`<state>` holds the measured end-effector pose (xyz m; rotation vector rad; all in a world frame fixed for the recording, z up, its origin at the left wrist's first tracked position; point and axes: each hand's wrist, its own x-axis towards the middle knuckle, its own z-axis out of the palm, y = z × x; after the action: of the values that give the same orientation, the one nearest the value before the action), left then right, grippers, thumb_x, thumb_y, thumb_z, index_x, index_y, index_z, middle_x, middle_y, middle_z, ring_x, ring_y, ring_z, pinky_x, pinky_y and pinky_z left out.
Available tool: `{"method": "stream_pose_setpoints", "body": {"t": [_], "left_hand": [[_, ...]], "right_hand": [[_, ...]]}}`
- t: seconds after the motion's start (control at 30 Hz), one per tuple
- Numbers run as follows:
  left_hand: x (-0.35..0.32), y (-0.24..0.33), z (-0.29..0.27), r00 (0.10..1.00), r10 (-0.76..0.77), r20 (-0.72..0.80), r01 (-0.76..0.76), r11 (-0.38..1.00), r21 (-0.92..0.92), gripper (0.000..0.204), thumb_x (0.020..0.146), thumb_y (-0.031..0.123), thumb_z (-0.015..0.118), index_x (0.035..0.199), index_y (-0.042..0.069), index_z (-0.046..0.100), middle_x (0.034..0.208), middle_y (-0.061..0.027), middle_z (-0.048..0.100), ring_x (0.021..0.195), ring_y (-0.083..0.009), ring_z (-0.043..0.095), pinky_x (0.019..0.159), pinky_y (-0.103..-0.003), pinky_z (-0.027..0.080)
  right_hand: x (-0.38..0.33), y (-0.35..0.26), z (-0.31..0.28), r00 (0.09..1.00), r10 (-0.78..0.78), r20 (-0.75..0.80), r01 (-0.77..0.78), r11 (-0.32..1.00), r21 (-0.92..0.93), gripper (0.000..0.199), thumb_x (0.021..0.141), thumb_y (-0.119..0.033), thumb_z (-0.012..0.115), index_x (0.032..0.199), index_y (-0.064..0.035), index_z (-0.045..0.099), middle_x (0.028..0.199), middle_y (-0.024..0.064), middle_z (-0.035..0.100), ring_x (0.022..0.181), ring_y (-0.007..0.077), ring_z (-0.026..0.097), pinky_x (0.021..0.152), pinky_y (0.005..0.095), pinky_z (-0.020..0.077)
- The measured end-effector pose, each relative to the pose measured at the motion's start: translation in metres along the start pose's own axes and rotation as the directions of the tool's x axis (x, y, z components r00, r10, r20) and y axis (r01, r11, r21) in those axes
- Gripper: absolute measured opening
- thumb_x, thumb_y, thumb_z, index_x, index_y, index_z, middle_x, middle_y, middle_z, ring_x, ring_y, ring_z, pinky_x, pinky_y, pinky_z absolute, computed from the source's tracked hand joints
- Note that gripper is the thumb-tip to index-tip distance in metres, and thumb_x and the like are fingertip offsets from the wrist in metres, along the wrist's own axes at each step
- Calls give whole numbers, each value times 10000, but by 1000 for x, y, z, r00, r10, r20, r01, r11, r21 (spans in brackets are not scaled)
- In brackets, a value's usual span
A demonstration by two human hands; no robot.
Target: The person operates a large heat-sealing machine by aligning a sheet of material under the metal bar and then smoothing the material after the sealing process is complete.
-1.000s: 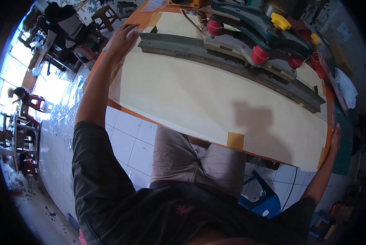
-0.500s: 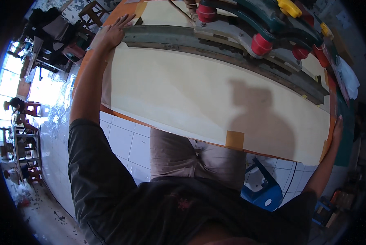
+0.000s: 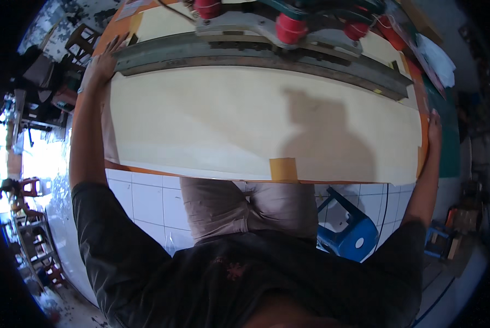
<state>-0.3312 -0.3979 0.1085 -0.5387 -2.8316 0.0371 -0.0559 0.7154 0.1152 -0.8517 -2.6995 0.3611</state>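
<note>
A wide sheet of cream paper [image 3: 201,120] covers the orange-edged table before me. Across its far part lies a long grey metal bar [image 3: 228,57], under a dark green machine frame [image 3: 332,11] with red knobs. My left hand [image 3: 100,63] rests at the bar's left end, fingers stretched out and holding nothing. At the table's right edge is my right hand [image 3: 434,130], its fingers extended along the side; part of it is hidden. Brown tape [image 3: 283,170] sits on the paper's near edge, and my shadow falls across the sheet.
A blue plastic stool [image 3: 348,232] stands on the tiled floor below the table's near edge. A wooden stool [image 3: 82,42] is at the far left. White plastic [image 3: 436,60] hangs by the far right corner, near a green surface [image 3: 448,131].
My view has turned, so the table now looks more level and sits further left in the picture. Both hands keep their places at the table's two sides.
</note>
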Motion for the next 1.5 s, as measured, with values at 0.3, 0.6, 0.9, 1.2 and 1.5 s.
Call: {"method": "stream_pose_setpoints", "body": {"t": [0.3, 0.6, 0.9, 1.2, 1.5], "left_hand": [[1, -1, -9, 996, -20, 84, 24, 999, -46, 508, 1079, 297, 329, 1574, 188, 357, 1636, -72, 332, 1520, -251, 273, 1212, -388, 269], [-6, -33, 5, 995, 66, 79, -63, 997, -39, 485, 1099, 261, 296, 1580, 214, 345, 1658, -65, 277, 1513, -265, 285, 1206, -378, 290], [0, -19, -1, 993, 101, 60, -100, 995, -6, 487, 1097, 243, 304, 1580, 190, 339, 1664, -67, 259, 1518, -245, 278, 1210, -370, 279], [3, -33, 14, 994, 111, 18, -111, 994, 1, 498, 1085, 191, 311, 1582, 170, 324, 1665, -59, 258, 1526, -259, 256, 1208, -361, 287], [3, -32, 8, 992, 95, 87, -93, 995, -24, 525, 1039, 203, 387, 1542, 53, 394, 1642, -115, 311, 1518, -246, 272, 1234, -366, 228]], "right_hand": [[-20, -30, -10, 996, 84, -36, -87, 993, -77, 726, 1025, -616, 316, 1522, -96, 413, 1559, 158, 434, 1450, 370, 379, 1184, 494, 278], [-33, -94, -34, 979, -170, -111, 160, 983, -89, 653, 1020, -566, 413, 1474, -102, 488, 1519, 191, 472, 1423, 380, 411, 1178, 462, 309], [-41, -177, 25, 932, -337, 135, 356, 921, -156, 696, 1019, -664, 266, 1595, -275, 302, 1677, 88, 218, 1545, 343, 174, 1228, 556, 156], [-35, -169, 39, 953, -287, 98, 303, 911, -280, 661, 1019, -649, 272, 1602, -339, 252, 1686, 46, 192, 1547, 318, 179, 1218, 611, 141], [-33, -167, 34, 934, -345, 94, 358, 897, -260, 615, 1039, -573, 305, 1600, -323, 268, 1682, 62, 210, 1540, 354, 186, 1199, 633, 162]]}}
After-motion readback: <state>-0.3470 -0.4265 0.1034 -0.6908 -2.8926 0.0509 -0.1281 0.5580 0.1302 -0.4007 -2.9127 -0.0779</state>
